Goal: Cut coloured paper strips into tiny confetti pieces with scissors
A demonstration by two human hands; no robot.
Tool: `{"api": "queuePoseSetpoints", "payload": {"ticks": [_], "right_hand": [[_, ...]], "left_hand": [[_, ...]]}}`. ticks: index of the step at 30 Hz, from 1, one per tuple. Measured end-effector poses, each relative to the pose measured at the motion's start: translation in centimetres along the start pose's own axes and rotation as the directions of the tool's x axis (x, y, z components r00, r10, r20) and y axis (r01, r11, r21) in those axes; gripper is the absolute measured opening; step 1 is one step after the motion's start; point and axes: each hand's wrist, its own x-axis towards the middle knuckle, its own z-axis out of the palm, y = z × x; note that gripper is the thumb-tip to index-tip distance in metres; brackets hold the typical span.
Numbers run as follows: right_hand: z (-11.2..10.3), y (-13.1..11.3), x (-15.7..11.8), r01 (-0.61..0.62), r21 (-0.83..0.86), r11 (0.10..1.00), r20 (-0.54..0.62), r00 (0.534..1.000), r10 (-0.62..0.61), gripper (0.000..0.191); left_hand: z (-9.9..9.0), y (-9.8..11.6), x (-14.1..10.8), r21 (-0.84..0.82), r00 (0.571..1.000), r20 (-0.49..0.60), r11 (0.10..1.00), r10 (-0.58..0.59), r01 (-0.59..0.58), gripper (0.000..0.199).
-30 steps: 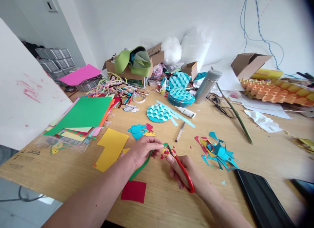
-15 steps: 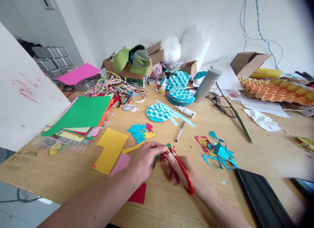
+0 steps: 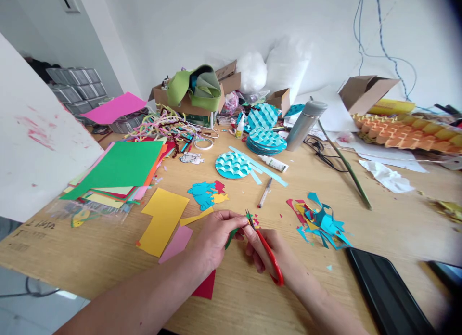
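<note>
Between the fingertips of my left hand [image 3: 220,231] is a small piece of green paper [image 3: 231,238], mostly hidden by the fingers. My right hand [image 3: 265,251] grips red-handled scissors [image 3: 272,258], their dark blades pointing up and away beside my left fingertips. The blades look slightly apart. Just beyond both hands lie blue fish cutouts [image 3: 202,195], with a yellow fish [image 3: 220,198] and a red one [image 3: 219,186]. Yellow paper [image 3: 162,219], pink paper [image 3: 178,241] and red paper [image 3: 205,287] lie around my left forearm.
Paper scraps [image 3: 321,219] are heaped right of my hands, near a black phone [image 3: 386,287]. Farther back are a pen [image 3: 265,193], a wavy blue disc [image 3: 233,165], a glue tube [image 3: 276,163] and a steel flask [image 3: 306,125]. Coloured sheets [image 3: 122,166] are stacked at left.
The scissors have turned slightly in my right hand, their blades now tilting a little more to the left. The green tip that stuck up above my left fingertips no longer shows there.
</note>
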Motion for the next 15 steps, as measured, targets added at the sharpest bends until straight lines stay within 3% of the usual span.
{"api": "queuePoseSetpoints", "payload": {"ticks": [15], "right_hand": [[0.16,-0.11,0.04,-0.042,-0.002,0.999,-0.028,0.999,0.042,0.062]], "left_hand": [[0.40,0.12,-0.27,-0.009,1.000,-0.026,1.000,-0.002,0.002,0.007]]}}
